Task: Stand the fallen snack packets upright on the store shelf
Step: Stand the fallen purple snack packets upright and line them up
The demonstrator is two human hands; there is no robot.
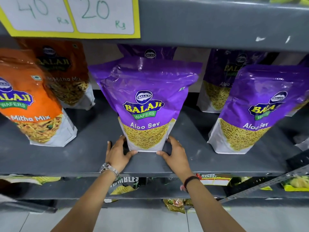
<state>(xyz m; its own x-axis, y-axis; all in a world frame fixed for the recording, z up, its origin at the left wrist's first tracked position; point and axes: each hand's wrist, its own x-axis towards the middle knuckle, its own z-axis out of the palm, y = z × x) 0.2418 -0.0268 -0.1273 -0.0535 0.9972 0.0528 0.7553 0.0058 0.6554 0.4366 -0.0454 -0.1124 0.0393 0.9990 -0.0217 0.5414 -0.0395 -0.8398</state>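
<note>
Both hands at the base of the centre Aloo Sev packet [145,104], near the front edge of the grey shelf [83,158]. Left hand [117,152] cups the bottom-left corner, right hand [173,152] the bottom-right; thumbs at the front, fingers wrapped round the sides, so both are gripping the packet. It stands upright, base on the shelf. Step looks like final seating. Next: check it balances, then let go gently. Further back another purple packet [149,52] stands behind it, orange Mitha Mix packets [31,104] left, more Aloo Sev [260,108] right.
</note>
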